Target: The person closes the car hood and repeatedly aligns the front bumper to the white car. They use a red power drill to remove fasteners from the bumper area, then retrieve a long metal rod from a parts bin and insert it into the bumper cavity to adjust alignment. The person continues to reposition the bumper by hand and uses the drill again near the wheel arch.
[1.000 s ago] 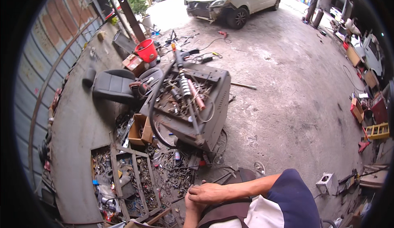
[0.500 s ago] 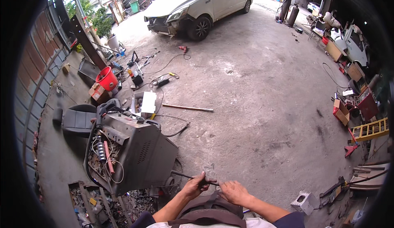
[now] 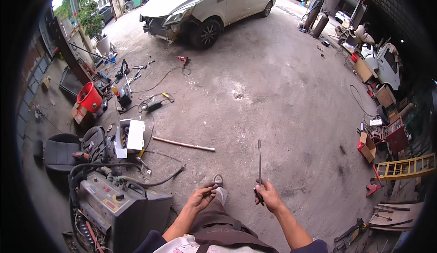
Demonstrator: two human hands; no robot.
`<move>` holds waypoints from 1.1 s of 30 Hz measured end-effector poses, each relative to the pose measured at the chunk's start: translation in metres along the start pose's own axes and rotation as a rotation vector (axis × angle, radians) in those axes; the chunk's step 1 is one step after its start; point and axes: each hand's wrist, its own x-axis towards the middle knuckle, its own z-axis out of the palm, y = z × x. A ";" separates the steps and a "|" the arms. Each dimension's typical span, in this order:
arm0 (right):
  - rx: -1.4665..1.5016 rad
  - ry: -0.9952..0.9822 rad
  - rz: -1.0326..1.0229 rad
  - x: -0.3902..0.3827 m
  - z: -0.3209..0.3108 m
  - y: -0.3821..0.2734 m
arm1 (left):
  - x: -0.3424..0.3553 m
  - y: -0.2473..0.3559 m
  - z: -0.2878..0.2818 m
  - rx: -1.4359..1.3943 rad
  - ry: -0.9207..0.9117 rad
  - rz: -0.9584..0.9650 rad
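Note:
Out in front of me, my right hand [image 3: 267, 195] is closed around the lower end of a long, thin dark metal rod [image 3: 259, 159]. The rod stands nearly upright in the picture, pointing away from me. My left hand [image 3: 202, 197] is apart from it, above my left leg, with thumb and fingers drawn together; whatever they hold, if anything, is too small to tell. One of my shoes [image 3: 218, 179] shows on the concrete just beyond that hand. To the left of it stands a grey box-shaped machine [image 3: 132, 207] with a control panel and thick cables.
A pole [image 3: 184, 144] lies on the floor ahead, near a white box [image 3: 135, 134]. Farther left are a red bucket [image 3: 89, 97], a car seat [image 3: 62, 152] and corded power tools. A white car [image 3: 195, 7] without its front bumper stands ahead. A yellow ladder [image 3: 405, 167] lies right.
My hands have separated. The rod, held low across both hands before, now points forward in my right hand. The grey machine and floor items have shifted left and down in view; a shoe now shows.

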 end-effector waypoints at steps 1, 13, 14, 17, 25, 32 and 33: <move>0.070 0.025 0.060 0.031 0.001 -0.012 | 0.025 0.025 0.018 0.050 -0.010 0.050; 0.140 -0.414 -0.059 0.322 0.019 -0.273 | 0.345 0.363 0.235 0.069 -0.053 0.397; 0.144 -0.459 -0.084 0.352 0.018 -0.289 | 0.374 0.387 0.256 0.089 -0.098 0.450; 0.034 -0.475 -0.120 0.450 0.015 -0.340 | 0.453 0.440 0.318 0.125 -0.104 0.517; -0.424 -0.520 -0.394 0.704 0.024 -0.530 | 0.622 0.602 0.445 0.130 -0.042 0.667; -0.147 -0.569 -0.241 0.898 0.063 -0.640 | 0.767 0.748 0.501 0.126 -0.020 0.640; -0.018 -0.589 -0.149 0.932 0.066 -0.651 | 0.798 0.771 0.505 0.127 -0.061 0.621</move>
